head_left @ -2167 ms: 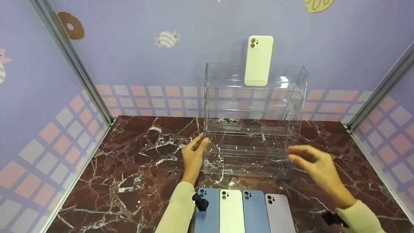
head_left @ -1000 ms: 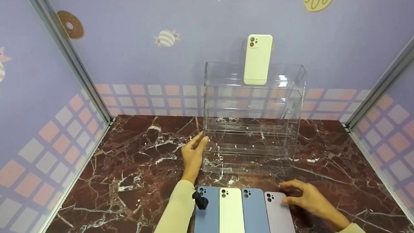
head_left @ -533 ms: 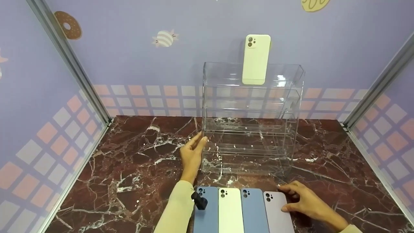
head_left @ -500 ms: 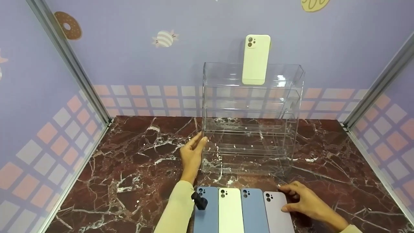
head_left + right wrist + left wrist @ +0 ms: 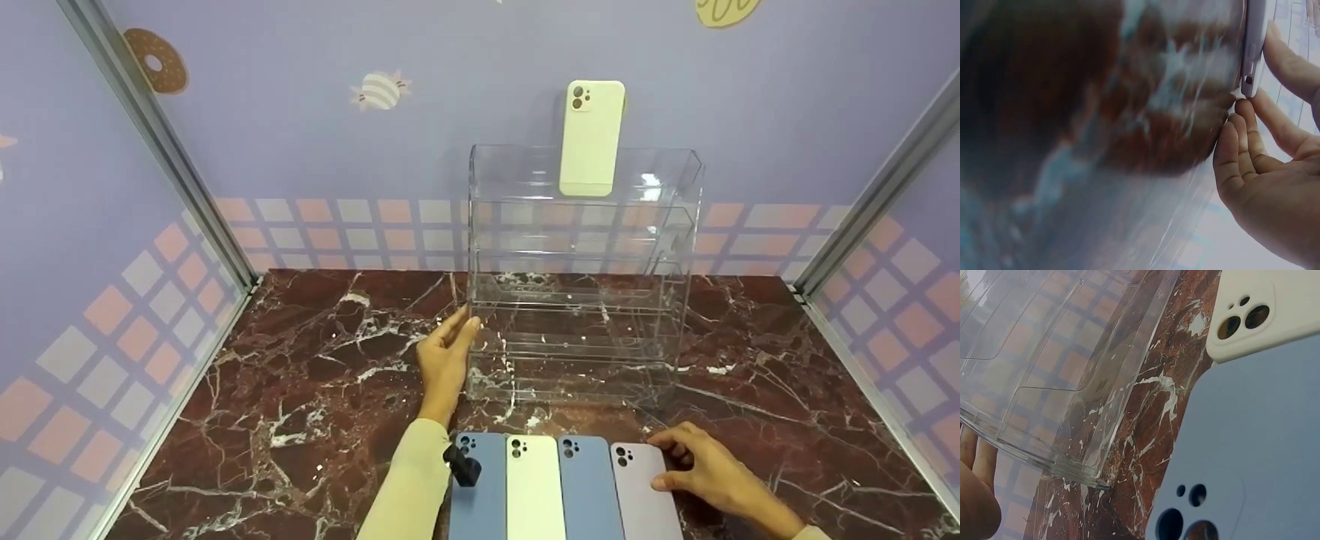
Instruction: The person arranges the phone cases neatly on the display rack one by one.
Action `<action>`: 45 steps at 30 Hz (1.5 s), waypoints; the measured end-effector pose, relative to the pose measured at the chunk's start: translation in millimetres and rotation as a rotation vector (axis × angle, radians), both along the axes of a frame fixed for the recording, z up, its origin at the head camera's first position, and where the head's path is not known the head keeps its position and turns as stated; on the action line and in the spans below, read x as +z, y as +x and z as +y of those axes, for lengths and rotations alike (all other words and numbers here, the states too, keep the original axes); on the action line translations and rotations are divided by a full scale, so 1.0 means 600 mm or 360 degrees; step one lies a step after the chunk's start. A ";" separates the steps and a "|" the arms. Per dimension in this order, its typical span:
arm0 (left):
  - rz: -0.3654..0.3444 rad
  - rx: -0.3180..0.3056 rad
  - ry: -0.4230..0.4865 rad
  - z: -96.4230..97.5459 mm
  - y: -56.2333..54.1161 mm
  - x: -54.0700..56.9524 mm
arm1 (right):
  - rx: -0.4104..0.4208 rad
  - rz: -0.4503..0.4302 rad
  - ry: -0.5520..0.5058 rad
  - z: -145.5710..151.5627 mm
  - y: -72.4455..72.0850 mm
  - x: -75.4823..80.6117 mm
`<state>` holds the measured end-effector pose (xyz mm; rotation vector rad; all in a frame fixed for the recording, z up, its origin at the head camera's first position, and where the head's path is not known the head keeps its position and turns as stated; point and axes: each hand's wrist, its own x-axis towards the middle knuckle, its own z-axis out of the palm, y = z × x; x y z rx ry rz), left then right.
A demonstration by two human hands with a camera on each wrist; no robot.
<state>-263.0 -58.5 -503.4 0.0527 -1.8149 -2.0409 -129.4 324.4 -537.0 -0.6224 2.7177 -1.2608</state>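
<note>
My left hand [image 5: 444, 367] is at the left side of a clear tiered display rack [image 5: 581, 300]. Its fingers reach forward along the outer wall, and the thumb tip overlaps the rack's edge in the head view. In the left wrist view the fingers [image 5: 982, 461] lie outside the transparent rim. My right hand [image 5: 705, 469] pinches the lilac phone case [image 5: 645, 487] at its upper right edge, thumb on its face, index finger at the corner. The right wrist view shows that case [image 5: 1255, 45] edge-on between thumb and fingers, with the other fingertips close to the tabletop.
Left of the lilac case lie a blue case [image 5: 592, 487], a cream case [image 5: 535, 487] and another blue case [image 5: 480, 502]. A cream phone case [image 5: 592, 139] stands upright in the rack's top tier. Patterned walls enclose the dark marbled table [image 5: 337, 420].
My right hand has left the rack's right side, moved down toward me and taken hold of the lilac case's edge. My left hand has stayed at the rack.
</note>
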 end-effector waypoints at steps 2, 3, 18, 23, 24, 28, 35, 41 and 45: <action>0.0014 0.0001 -0.0010 0.000 0.001 0.000 | -0.0031 -0.0030 0.0001 -0.003 0.003 0.001; 0.0021 0.0003 -0.0015 0.000 0.001 -0.001 | -0.0045 -0.0040 0.0001 -0.004 0.004 0.002; -0.0033 0.0060 -0.0006 0.008 -0.002 0.007 | -0.0047 -0.0200 -0.0201 0.003 0.003 0.008; 0.0006 0.0051 0.0018 0.008 -0.002 0.005 | -0.0132 -0.0273 -0.0257 0.005 -0.003 0.025; 0.0016 0.0045 0.0023 0.008 -0.001 0.005 | -0.0151 -0.0279 -0.0262 0.005 -0.004 0.029; 0.0052 0.0023 0.0030 0.005 -0.001 0.002 | -0.0184 -0.0246 -0.0252 0.005 -0.009 0.044; 0.0031 0.0014 -0.0003 0.002 0.000 -0.001 | -0.0219 -0.0016 -0.0245 0.004 -0.011 0.064; 0.0004 0.0038 -0.0010 0.002 0.001 0.002 | -0.0244 0.0082 -0.0356 0.002 -0.014 0.083; -0.0012 0.0061 -0.0015 0.004 -0.001 0.003 | -0.0283 0.0110 -0.0410 0.000 -0.020 0.099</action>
